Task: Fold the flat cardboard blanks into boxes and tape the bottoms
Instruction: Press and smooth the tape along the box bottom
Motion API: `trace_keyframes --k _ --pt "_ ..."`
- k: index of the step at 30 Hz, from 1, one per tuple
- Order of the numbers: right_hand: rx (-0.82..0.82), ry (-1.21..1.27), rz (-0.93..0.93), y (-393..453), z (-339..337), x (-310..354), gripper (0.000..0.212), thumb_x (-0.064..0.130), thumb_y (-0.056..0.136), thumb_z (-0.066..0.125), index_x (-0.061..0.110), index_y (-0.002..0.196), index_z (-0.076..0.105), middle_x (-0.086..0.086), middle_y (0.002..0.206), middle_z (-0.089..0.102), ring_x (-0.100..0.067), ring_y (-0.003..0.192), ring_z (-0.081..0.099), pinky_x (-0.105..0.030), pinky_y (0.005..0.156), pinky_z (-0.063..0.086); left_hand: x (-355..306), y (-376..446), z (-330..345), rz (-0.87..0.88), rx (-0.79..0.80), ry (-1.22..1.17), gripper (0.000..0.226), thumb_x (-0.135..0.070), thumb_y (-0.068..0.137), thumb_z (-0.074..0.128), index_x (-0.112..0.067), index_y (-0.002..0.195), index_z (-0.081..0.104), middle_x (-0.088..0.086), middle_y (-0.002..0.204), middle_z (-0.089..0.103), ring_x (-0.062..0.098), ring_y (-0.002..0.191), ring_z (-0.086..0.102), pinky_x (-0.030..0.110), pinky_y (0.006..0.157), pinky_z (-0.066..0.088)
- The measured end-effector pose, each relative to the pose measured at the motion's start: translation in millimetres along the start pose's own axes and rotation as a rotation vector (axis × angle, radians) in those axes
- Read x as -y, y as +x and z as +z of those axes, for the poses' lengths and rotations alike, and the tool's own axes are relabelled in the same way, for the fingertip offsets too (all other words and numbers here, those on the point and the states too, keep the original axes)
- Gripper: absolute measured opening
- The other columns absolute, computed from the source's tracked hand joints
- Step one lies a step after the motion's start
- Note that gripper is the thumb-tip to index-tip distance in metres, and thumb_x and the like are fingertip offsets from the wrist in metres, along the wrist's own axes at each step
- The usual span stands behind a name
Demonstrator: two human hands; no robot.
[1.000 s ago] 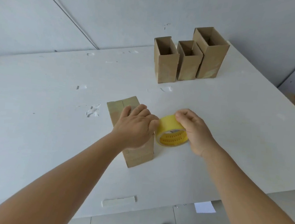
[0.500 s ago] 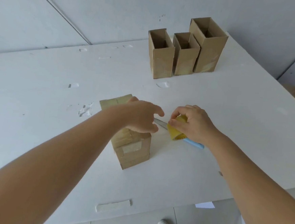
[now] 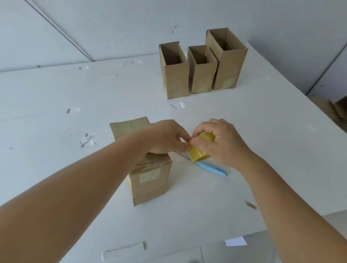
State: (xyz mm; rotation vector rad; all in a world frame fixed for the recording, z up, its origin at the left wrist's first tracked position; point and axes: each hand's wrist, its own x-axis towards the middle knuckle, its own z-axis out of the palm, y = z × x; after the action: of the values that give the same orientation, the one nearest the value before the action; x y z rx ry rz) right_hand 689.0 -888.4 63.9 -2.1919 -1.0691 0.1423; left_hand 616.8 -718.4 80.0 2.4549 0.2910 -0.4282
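A brown cardboard box [image 3: 148,179] stands bottom-up in the middle of the white table [image 3: 46,104], with clear tape across its top and down its front. My right hand [image 3: 223,143] grips a yellow tape roll [image 3: 198,150] just right of the box, lifted off the table. My left hand [image 3: 166,137] reaches over the box and pinches at the roll's edge with thumb and forefinger. A blue knife [image 3: 211,168] lies on the table under the roll.
Three upright open boxes [image 3: 200,69] stand in a row at the back of the table. Flat cardboard [image 3: 344,111] is piled beyond the right edge. Tape scraps [image 3: 88,139] stick to the tabletop, and one strip [image 3: 123,252] to its front edge.
My left hand left the box top and moved right onto the roll. My right hand lifted and turned the roll, uncovering the blue knife beneath. The view shifted a little.
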Motion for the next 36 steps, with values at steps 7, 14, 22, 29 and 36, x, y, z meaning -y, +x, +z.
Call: trace_keyframes --k 7,14,22,29,36 --pt "0.007 0.057 0.021 1 5 -1 0.023 0.044 0.08 0.066 0.035 0.101 0.064 0.009 0.097 0.056 -0.01 0.1 0.047 -0.026 0.084 0.038 6 -8 0 -0.002 -0.057 -0.126 0.017 -0.029 0.078 0.069 -0.046 0.078 0.071 -0.021 0.071 0.071 -0.001 0.068 0.057 0.026 0.07 0.046" --pt "0.046 0.325 0.29 -22 41 -25 0.117 0.047 0.069 0.078 0.025 0.151 -0.002 0.005 0.154 0.02 -0.006 0.138 0.018 -0.024 0.103 0.019 18 -14 5 -0.024 -0.145 -0.069 0.014 -0.031 0.079 0.066 -0.044 0.078 0.071 -0.023 0.068 0.069 -0.001 0.059 0.052 0.024 0.064 0.043" --pt "0.228 -0.039 0.347 -41 72 -63 0.084 0.043 0.085 0.063 0.022 0.151 0.016 -0.002 0.153 0.028 -0.02 0.14 0.025 -0.036 0.112 0.026 20 -15 7 -0.002 -0.182 -0.096 0.012 -0.03 0.08 0.066 -0.04 0.078 0.073 -0.019 0.067 0.069 -0.001 0.049 0.045 0.026 0.062 0.041" --pt "0.133 -0.429 0.258 -54 88 -58 0.037 0.013 0.093 0.041 0.022 0.128 0.047 -0.003 0.108 0.051 -0.023 0.104 0.047 -0.029 0.068 0.037 23 -13 9 0.004 -0.194 -0.117 0.014 -0.03 0.079 0.066 -0.042 0.076 0.072 -0.021 0.068 0.069 -0.002 0.047 0.045 0.025 0.061 0.041" --pt "0.112 -0.337 0.259 -75 67 -40 0.028 0.029 0.098 0.034 0.026 0.123 0.045 -0.001 0.088 0.051 -0.026 0.079 0.054 -0.03 0.064 0.037 23 -15 9 0.01 -0.207 -0.113 0.012 -0.033 0.079 0.067 -0.043 0.075 0.072 -0.02 0.069 0.069 0.004 0.059 0.053 0.03 0.068 0.048"
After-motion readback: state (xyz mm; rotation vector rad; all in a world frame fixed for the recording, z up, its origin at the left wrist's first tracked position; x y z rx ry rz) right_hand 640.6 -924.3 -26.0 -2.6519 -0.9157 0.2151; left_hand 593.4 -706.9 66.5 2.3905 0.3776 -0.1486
